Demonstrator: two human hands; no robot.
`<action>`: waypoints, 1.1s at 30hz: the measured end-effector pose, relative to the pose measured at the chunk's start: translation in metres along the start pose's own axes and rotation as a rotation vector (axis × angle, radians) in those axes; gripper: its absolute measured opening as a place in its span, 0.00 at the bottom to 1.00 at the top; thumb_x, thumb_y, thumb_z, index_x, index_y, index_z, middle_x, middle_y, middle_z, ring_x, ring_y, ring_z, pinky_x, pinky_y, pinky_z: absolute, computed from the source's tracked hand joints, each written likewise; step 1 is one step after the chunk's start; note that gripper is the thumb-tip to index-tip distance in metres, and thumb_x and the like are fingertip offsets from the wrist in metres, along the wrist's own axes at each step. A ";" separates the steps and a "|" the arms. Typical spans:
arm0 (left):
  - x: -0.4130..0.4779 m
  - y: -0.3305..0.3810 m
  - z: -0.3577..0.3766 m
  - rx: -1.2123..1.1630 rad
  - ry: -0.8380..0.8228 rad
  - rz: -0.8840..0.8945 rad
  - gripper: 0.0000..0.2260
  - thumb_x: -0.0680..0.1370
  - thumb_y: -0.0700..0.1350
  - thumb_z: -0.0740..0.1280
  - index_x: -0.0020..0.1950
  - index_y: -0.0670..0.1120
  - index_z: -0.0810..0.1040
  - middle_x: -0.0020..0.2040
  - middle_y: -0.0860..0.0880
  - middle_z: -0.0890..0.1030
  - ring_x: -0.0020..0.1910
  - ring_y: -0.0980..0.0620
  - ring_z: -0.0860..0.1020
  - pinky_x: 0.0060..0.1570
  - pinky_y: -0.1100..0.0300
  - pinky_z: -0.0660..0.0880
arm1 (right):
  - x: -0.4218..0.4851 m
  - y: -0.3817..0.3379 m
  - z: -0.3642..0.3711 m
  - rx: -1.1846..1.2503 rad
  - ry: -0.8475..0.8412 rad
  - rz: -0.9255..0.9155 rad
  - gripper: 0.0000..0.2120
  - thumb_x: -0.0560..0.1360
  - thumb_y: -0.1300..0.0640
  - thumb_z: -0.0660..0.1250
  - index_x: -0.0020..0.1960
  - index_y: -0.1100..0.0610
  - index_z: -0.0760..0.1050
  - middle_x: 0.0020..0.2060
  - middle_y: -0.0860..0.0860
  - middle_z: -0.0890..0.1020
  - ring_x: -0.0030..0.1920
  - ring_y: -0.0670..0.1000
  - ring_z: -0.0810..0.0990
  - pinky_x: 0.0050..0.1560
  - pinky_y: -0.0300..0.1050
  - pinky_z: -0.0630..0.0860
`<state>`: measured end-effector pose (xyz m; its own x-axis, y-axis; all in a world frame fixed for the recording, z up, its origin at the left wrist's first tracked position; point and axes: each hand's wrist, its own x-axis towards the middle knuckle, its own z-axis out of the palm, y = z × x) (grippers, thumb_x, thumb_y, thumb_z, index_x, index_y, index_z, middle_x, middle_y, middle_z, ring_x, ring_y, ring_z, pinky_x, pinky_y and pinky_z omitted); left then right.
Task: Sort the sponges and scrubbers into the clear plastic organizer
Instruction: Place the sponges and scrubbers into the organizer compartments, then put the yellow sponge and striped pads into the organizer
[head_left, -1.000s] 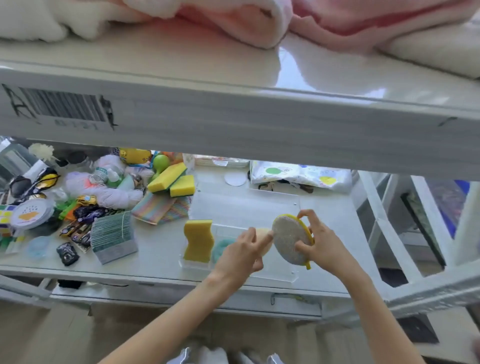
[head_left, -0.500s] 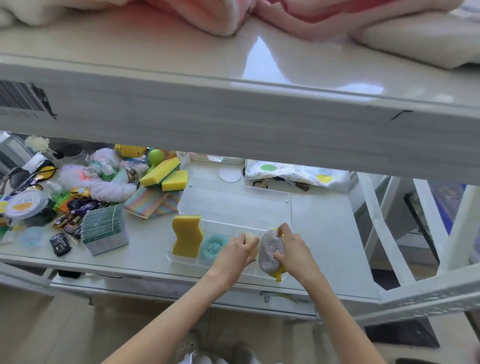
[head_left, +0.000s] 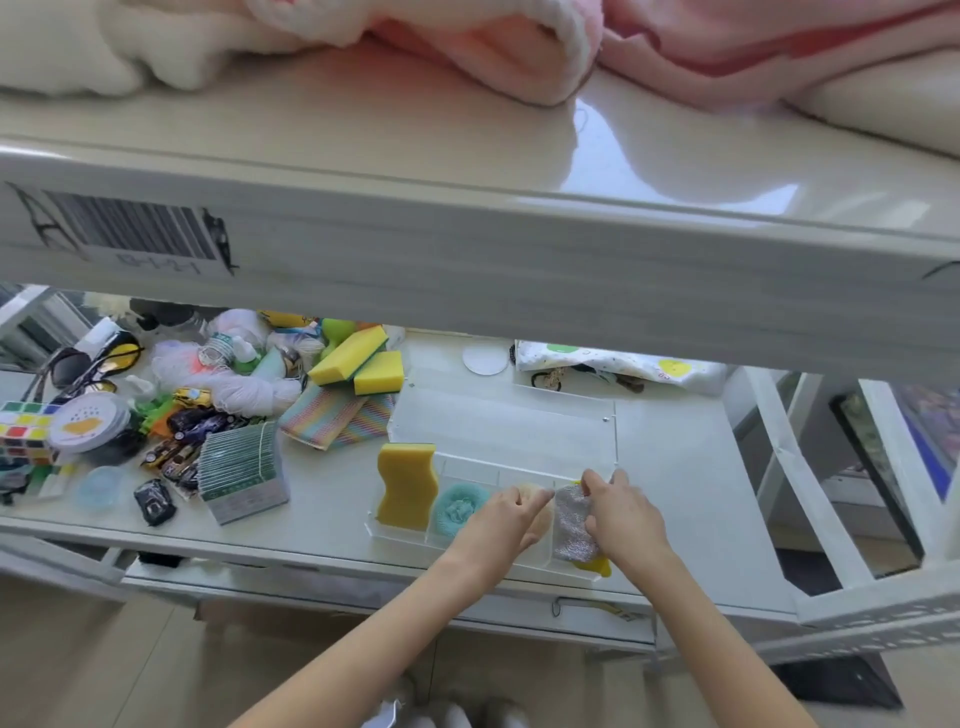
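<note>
Down into the rightmost compartment has gone the silver-and-yellow round scrubber (head_left: 570, 525), which a second ago was held up in the air between both hands; it now stands on edge inside the clear plastic organizer (head_left: 470, 460), its yellow backing showing at the near corner.

Largest first: the white lower shelf (head_left: 670, 457) carries everything, with the organizer at its front edge and its lid lying open and flat behind it, presumably so the compartments can be loaded from above. Left of it sprawls a heap of unsorted clutter, among it two yellow-and-green sponges (head_left: 358, 358) not yet sorted, lying on a striped cloth (head_left: 332, 418).

Inside the organizer, items stand upright, one to a compartment, likely because the slots are narrow: a wavy yellow sponge (head_left: 405, 480) at the far left, then a teal mesh scrubber (head_left: 460, 509), then a pale round sponge (head_left: 537, 512) mostly hidden by the left hand.

The right hand (head_left: 621, 514) pinches the silver scrubber's top edge, fingers closed on it, apparently pressing it down to seat it. The left hand (head_left: 501, 517) rests with curled fingers against the pale sponge and the divider beside it; it seems to hold that neighbour back, though whether it truly grips the sponge I cannot tell.
</note>
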<state>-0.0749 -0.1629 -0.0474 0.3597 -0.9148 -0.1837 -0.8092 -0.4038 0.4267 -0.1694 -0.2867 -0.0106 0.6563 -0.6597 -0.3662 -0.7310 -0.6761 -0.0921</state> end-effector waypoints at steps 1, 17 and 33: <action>-0.002 0.000 -0.006 -0.018 -0.004 0.007 0.25 0.79 0.45 0.62 0.75 0.51 0.57 0.60 0.41 0.74 0.58 0.42 0.75 0.57 0.48 0.76 | -0.002 -0.002 -0.007 -0.034 0.010 0.011 0.14 0.77 0.60 0.62 0.62 0.54 0.68 0.58 0.57 0.71 0.58 0.59 0.73 0.48 0.49 0.73; 0.006 -0.224 -0.152 0.144 0.292 -0.408 0.20 0.72 0.42 0.72 0.59 0.40 0.69 0.58 0.38 0.74 0.58 0.37 0.73 0.54 0.45 0.73 | 0.082 -0.241 -0.036 -0.046 0.289 -0.535 0.15 0.74 0.59 0.65 0.60 0.59 0.72 0.57 0.59 0.76 0.59 0.61 0.73 0.58 0.52 0.70; 0.035 -0.253 -0.127 0.224 0.362 -0.325 0.26 0.71 0.44 0.73 0.64 0.40 0.66 0.58 0.39 0.72 0.59 0.38 0.72 0.48 0.47 0.77 | 0.130 -0.288 0.013 -0.010 0.365 -0.357 0.18 0.73 0.68 0.64 0.62 0.62 0.67 0.59 0.59 0.75 0.61 0.61 0.73 0.54 0.55 0.73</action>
<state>0.2015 -0.0923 -0.0498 0.7135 -0.6982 0.0590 -0.6944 -0.6935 0.1920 0.1240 -0.1734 -0.0442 0.8888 -0.4571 0.0337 -0.4484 -0.8823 -0.1429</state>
